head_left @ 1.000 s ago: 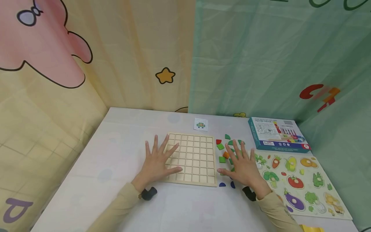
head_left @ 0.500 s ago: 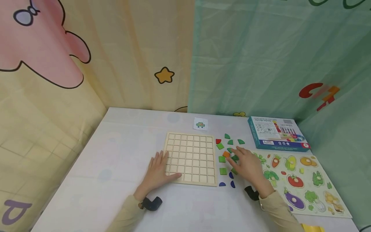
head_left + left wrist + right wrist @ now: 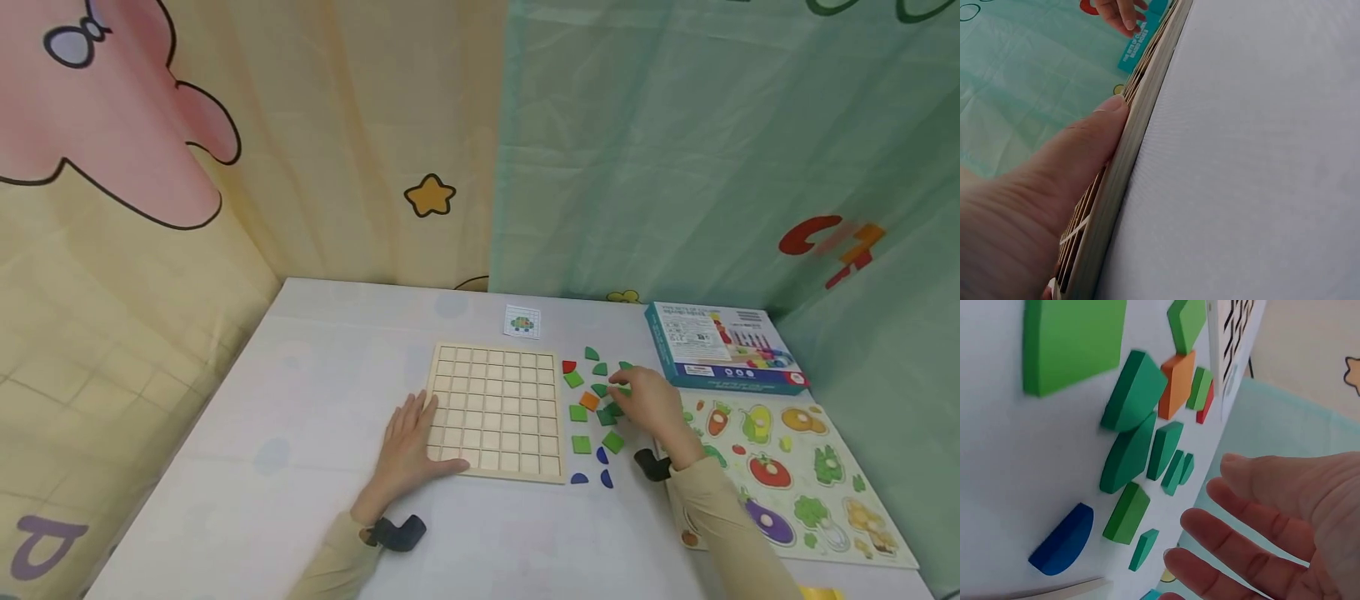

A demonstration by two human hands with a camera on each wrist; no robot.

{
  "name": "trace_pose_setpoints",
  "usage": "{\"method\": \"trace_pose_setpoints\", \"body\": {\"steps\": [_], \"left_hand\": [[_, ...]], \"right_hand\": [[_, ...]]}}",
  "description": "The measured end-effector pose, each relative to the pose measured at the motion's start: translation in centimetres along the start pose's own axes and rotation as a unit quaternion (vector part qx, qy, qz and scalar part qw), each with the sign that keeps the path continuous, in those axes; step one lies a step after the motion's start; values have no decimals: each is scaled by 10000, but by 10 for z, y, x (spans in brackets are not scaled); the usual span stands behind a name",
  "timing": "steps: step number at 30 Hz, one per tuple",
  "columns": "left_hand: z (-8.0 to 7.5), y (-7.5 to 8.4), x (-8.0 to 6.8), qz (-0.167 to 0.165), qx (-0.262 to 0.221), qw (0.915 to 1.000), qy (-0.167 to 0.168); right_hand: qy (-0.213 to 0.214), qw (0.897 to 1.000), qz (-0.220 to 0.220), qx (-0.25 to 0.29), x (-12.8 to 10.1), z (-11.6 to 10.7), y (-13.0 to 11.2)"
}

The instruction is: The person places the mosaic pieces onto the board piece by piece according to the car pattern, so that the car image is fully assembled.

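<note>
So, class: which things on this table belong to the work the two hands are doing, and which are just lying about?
In use: grid board, held by left hand; coloured pieces, under right hand; pattern card, probably.

Lying about: blue box; vegetable puzzle.

The grid board (image 3: 495,411) lies mid-surface (image 3: 300,400), a small card (image 3: 522,322) just behind it. Loose tiles (image 3: 581,444) are scattered just right of the board — the right hand (image 3: 647,405) over them, the left hand (image 3: 408,446) on the board's left edge. Further right lies the vegetable puzzle (image 3: 795,475), a box (image 3: 722,346) behind it.
</note>
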State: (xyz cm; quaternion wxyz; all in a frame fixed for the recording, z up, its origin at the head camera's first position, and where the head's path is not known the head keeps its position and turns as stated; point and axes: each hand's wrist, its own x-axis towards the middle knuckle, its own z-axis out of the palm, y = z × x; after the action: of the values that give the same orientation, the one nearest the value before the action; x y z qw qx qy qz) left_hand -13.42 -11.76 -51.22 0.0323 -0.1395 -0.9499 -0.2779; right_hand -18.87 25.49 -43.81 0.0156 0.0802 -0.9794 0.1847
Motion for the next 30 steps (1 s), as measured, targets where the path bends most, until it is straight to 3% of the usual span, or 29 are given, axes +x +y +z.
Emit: {"method": "trace_pose_setpoints", "body": {"steps": [14, 23, 30], "left_hand": [[2, -3, -1, 154, 237, 9996, 94], [2, -3, -2, 218, 297, 9993, 97], [3, -4, -3, 212, 341, 9992, 89]], "right_hand": [[-484, 9983, 335, -10, 47, 6, 22], [-476, 9982, 345, -92, 53, 11, 29], [-629, 9965, 523, 160, 56, 9, 27]]}}
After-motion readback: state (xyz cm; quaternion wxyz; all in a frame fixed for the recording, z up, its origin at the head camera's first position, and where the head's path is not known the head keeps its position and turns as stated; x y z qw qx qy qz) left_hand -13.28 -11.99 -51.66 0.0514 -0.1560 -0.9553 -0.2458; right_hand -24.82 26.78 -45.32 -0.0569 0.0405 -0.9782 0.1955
